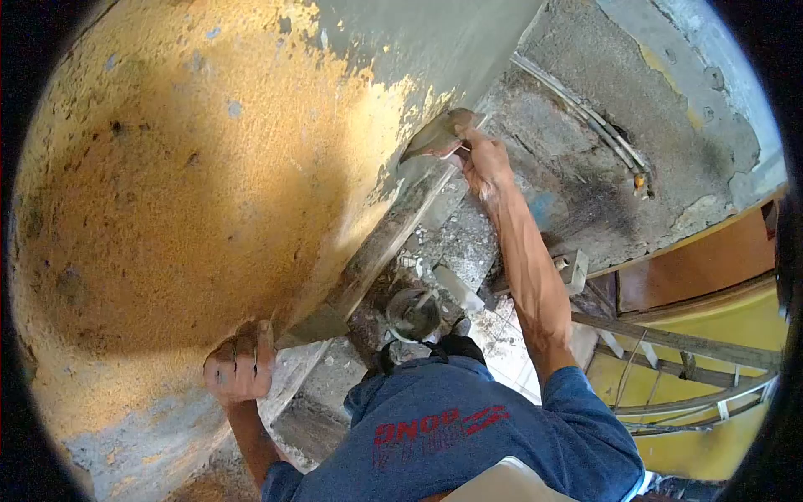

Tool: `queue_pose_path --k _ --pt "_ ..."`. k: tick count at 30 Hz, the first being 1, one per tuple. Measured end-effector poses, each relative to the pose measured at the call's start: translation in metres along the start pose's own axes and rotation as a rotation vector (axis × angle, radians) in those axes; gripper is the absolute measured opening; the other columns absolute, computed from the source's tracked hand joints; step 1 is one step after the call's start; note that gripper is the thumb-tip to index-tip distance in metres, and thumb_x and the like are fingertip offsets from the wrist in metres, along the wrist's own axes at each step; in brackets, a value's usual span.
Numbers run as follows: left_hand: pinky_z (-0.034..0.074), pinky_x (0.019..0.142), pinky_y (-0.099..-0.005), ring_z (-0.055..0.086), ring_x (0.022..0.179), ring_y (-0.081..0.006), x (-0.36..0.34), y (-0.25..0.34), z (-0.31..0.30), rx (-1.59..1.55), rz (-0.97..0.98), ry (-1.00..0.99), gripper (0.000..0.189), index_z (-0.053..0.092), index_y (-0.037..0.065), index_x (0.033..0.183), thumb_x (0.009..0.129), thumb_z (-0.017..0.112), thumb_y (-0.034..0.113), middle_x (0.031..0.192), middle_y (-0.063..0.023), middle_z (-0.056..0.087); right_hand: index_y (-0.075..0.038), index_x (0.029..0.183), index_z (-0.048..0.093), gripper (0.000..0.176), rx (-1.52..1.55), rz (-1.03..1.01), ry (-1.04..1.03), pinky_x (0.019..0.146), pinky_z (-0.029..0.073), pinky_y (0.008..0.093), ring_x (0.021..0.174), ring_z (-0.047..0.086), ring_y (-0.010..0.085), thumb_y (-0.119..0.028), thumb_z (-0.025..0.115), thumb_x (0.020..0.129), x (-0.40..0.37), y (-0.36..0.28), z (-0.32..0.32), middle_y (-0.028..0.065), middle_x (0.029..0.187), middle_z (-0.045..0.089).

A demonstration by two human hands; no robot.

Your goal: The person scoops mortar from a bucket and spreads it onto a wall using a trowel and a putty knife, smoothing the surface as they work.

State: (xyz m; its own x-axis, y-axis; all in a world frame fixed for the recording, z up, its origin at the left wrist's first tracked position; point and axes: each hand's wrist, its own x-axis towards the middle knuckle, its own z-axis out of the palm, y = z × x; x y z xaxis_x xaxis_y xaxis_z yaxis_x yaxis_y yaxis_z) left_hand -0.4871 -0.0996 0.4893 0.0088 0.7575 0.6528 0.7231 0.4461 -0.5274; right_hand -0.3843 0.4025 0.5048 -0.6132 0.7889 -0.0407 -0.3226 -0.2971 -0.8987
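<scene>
My right hand (487, 159) is closed on a putty knife (431, 140), whose broad, smeared blade lies against the wall beside fresh grey coating. Low on the left, my left hand (241, 366) is near the yellow wall (192, 209), its fingers curled and its thumb raised. A flat grey plate (314, 328), like a broad spreader blade, reaches out from beside that thumb. My left hand seems to grip it, though its handle is hidden. Smooth grey coating (427, 42) covers the upper part of the wall; rough, pitted yellow paint shows below.
Below, near my feet, stands a bucket (414, 314) with grey material and a stick in it. A ledge (393, 226) runs along the wall's edge. Pipes (585, 117) cross the rough floor or wall at right. A wooden ladder (686, 347) lies at lower right.
</scene>
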Motion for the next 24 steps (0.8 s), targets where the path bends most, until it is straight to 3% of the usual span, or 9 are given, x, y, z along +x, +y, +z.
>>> queue_pose_path --k 3,6,10,12,13,20,24 --pt "0.040 0.087 -0.0410 0.064 0.088 -0.0204 -0.003 0.000 0.005 -0.008 -0.006 -0.021 0.040 0.071 0.022 0.124 0.093 0.065 0.046 0.110 0.0005 0.072 0.014 0.104 0.059 0.019 -0.005 -0.006 0.009 0.073 0.064 0.0444 0.080 0.071 0.0329 -0.004 0.057 0.098 -0.004 -0.020 0.020 0.0216 0.094 0.066" --pt "0.040 0.087 -0.0417 0.064 0.085 -0.0202 -0.003 0.004 0.004 -0.010 -0.026 -0.011 0.040 0.071 0.023 0.124 0.092 0.065 0.046 0.111 0.0010 0.072 0.015 0.100 0.063 0.019 -0.017 -0.061 0.041 0.065 0.061 0.0416 0.070 0.068 0.0292 -0.004 0.061 0.096 -0.004 -0.032 0.034 0.0185 0.087 0.066" --pt "0.041 0.087 -0.0414 0.063 0.083 -0.0196 -0.007 0.002 0.007 0.015 -0.020 -0.048 0.039 0.071 0.022 0.124 0.092 0.066 0.044 0.109 0.0012 0.072 0.015 0.102 0.062 0.020 -0.067 -0.062 -0.011 0.066 0.062 0.0418 0.072 0.068 0.0290 -0.004 0.061 0.096 -0.021 -0.055 0.054 0.0182 0.089 0.066" --pt "0.040 0.087 -0.0417 0.062 0.082 -0.0193 -0.008 0.001 0.008 0.007 -0.007 -0.062 0.038 0.071 0.022 0.125 0.091 0.066 0.040 0.106 0.0012 0.072 0.016 0.106 0.057 0.021 -0.104 -0.102 -0.025 0.078 0.064 0.0499 0.084 0.070 0.0356 -0.004 0.057 0.100 -0.028 -0.065 0.065 0.0240 0.099 0.065" --pt "0.040 0.087 -0.0417 0.062 0.082 -0.0193 -0.008 0.002 0.008 0.008 -0.010 -0.060 0.038 0.071 0.022 0.125 0.091 0.066 0.040 0.106 0.0012 0.072 0.016 0.106 0.057 0.021 -0.105 -0.104 -0.027 0.078 0.064 0.0499 0.084 0.070 0.0356 -0.004 0.057 0.100 -0.032 -0.072 0.071 0.0240 0.099 0.065" --pt "0.041 0.089 -0.0429 0.063 0.087 -0.0221 -0.006 0.003 0.006 0.041 -0.018 -0.017 0.039 0.070 0.023 0.128 0.090 0.067 0.031 0.102 0.0009 0.071 0.018 0.108 0.057 0.025 -0.151 -0.205 -0.166 0.083 0.066 0.0440 0.086 0.070 0.0336 -0.006 0.055 0.100 -0.071 -0.139 0.103 0.0226 0.101 0.064" --pt "0.041 0.091 -0.0456 0.063 0.094 -0.0253 -0.016 0.005 0.008 0.005 -0.056 -0.046 0.039 0.070 0.025 0.128 0.090 0.069 0.030 0.104 -0.0021 0.071 0.015 0.114 0.057 0.026 -0.095 -0.164 -0.163 0.082 0.066 0.0375 0.090 0.069 0.0268 -0.007 0.057 0.099 -0.062 -0.150 0.049 0.0190 0.105 0.065"
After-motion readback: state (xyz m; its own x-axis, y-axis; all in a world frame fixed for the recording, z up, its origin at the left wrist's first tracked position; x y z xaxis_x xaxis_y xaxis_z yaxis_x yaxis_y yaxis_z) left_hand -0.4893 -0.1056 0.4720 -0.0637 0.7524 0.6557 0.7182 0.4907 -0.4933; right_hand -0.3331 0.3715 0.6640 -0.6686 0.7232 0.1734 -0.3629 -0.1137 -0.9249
